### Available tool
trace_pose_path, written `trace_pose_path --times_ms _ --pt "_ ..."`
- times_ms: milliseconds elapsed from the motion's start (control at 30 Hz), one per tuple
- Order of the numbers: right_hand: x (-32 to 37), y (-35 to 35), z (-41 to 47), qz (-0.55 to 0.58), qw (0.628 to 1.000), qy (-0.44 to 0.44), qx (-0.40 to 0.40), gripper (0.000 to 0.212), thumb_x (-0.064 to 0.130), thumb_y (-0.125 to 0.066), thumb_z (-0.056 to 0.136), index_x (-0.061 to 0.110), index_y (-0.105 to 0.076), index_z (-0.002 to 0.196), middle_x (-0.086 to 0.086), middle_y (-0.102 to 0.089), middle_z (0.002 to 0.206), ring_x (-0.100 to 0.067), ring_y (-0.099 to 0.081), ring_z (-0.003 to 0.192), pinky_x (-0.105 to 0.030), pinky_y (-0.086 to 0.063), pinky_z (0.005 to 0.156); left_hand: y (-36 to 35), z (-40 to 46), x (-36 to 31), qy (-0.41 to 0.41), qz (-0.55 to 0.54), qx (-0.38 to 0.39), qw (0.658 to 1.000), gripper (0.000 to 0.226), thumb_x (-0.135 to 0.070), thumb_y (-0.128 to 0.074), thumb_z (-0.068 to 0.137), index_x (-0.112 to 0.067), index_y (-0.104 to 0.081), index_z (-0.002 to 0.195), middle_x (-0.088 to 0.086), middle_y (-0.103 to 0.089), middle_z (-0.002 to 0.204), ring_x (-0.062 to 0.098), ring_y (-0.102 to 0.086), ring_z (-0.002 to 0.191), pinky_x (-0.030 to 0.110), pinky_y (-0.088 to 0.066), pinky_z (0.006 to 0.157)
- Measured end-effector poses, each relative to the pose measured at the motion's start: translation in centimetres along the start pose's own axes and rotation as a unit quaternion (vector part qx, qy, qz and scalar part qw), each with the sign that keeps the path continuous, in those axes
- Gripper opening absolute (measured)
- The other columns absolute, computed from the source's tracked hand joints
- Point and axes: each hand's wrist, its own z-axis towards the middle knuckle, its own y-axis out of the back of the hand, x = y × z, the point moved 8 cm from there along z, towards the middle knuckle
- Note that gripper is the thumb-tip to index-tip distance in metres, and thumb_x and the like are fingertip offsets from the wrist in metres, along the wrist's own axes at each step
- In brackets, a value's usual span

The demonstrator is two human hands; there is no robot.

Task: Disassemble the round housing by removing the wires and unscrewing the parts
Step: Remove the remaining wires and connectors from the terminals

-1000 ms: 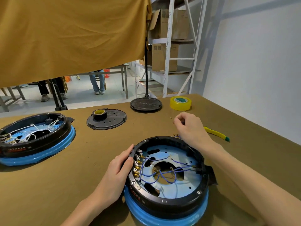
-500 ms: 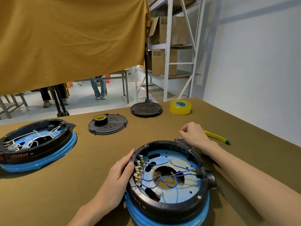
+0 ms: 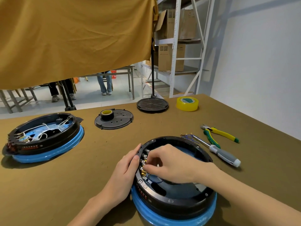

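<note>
The round black housing [image 3: 175,199] on its blue ring sits at the table's near edge. My left hand [image 3: 126,170] rests flat against its left outer rim. My right hand [image 3: 169,163] reaches inside, fingers curled at the row of brass terminals [image 3: 144,172] on the left inner wall, pinching a blue wire [image 3: 154,181] there. The hand hides most of the blue base and wiring. A small bundle of removed blue wires [image 3: 187,137] lies just behind the housing.
A screwdriver [image 3: 218,152] and yellow-green pliers [image 3: 219,132] lie to the right. A second housing [image 3: 44,137] with white wires stands left. A black cover plate [image 3: 117,121] bearing a tape roll, a stand base [image 3: 152,104] and yellow tape [image 3: 187,103] sit behind.
My right hand left the spot behind the housing, where it set down wires, and came into the housing to the terminal row. The left hand stayed on the rim.
</note>
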Motion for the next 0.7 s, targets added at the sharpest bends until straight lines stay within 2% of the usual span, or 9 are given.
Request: trace_pose_path --times_ms 67,133,267,333,500,633,700 --pt "0.2 -0.6 -0.2 -0.017 1.000 -0.002 0.012 0.023 0.044 -0.064 0.095 0.023 -0.072 0.097 0.009 -0.068 0.079 -0.005 -0.060 0.069 -0.019 -0.044 0.060 0.0 -0.1 -0.2 0.000 0.005 -0.007 1.000 0.065 -0.064 -0.031 0.098 -0.035 -0.036 0.156 -0.024 -0.044 0.156 -0.010 -0.035 0.144 0.034 -0.025 0.126" --pt "0.5 -0.9 -0.3 -0.036 0.999 0.005 0.011 0.016 0.040 -0.065 0.094 0.025 -0.071 0.095 0.011 -0.065 0.075 -0.004 -0.057 0.066 -0.016 -0.039 0.059 0.0 -0.3 -0.4 0.002 0.012 -0.015 1.000 0.063 -0.061 -0.029 0.098 -0.036 -0.036 0.156 -0.025 -0.043 0.155 -0.012 -0.034 0.143 0.028 -0.024 0.125" --pt "0.6 -1.0 -0.4 -0.024 1.000 0.001 -0.003 0.011 0.031 -0.066 0.094 0.023 -0.070 0.088 0.011 -0.060 0.065 -0.005 -0.054 0.061 -0.017 -0.036 0.059 -0.3 -0.8 -0.3 0.014 0.012 0.006 1.000 0.068 -0.080 -0.023 0.090 -0.052 -0.025 0.152 -0.047 -0.025 0.147 -0.026 -0.019 0.140 0.015 -0.014 0.119" --pt "0.4 -1.0 -0.4 -0.008 1.000 -0.007 -0.002 0.012 0.031 -0.066 0.095 0.021 -0.071 0.089 0.010 -0.058 0.063 -0.005 -0.053 0.058 -0.017 -0.036 0.058 -0.3 -0.9 0.0 0.019 0.017 0.016 1.000 0.072 -0.083 -0.024 0.087 -0.054 -0.021 0.152 -0.048 -0.021 0.149 -0.024 -0.015 0.142 0.017 -0.011 0.119" --pt "0.4 -1.2 -0.8 -0.003 1.000 0.008 -0.008 0.014 0.032 -0.063 0.097 0.021 -0.068 0.089 0.006 -0.058 0.063 -0.010 -0.051 0.058 -0.019 -0.037 0.057 -0.2 -0.9 0.0 0.018 0.022 0.001 1.000 0.061 -0.066 -0.028 0.095 -0.049 -0.025 0.153 -0.034 -0.027 0.158 -0.017 -0.019 0.146 0.025 -0.014 0.125" --pt "0.7 -1.4 -0.7 0.012 1.000 0.019 -0.012 0.014 0.019 -0.061 0.096 0.018 -0.063 0.082 0.003 -0.056 0.061 -0.013 -0.049 0.056 -0.028 -0.043 0.058 -0.1 -0.7 0.1 0.008 0.020 0.003 1.000 0.067 -0.068 -0.028 0.094 -0.043 -0.027 0.157 -0.027 -0.031 0.162 -0.013 -0.023 0.147 0.029 -0.016 0.127" --pt "0.9 -1.4 -0.7 0.015 0.999 0.029 -0.019 0.017 0.015 -0.061 0.095 0.019 -0.060 0.079 0.006 -0.051 0.058 -0.012 -0.046 0.055 -0.022 -0.038 0.056 -0.1 -0.7 0.1 -0.002 0.024 0.003 1.000 0.072 -0.072 -0.028 0.092 -0.041 -0.028 0.157 -0.026 -0.033 0.161 -0.013 -0.024 0.147 0.028 -0.017 0.126"
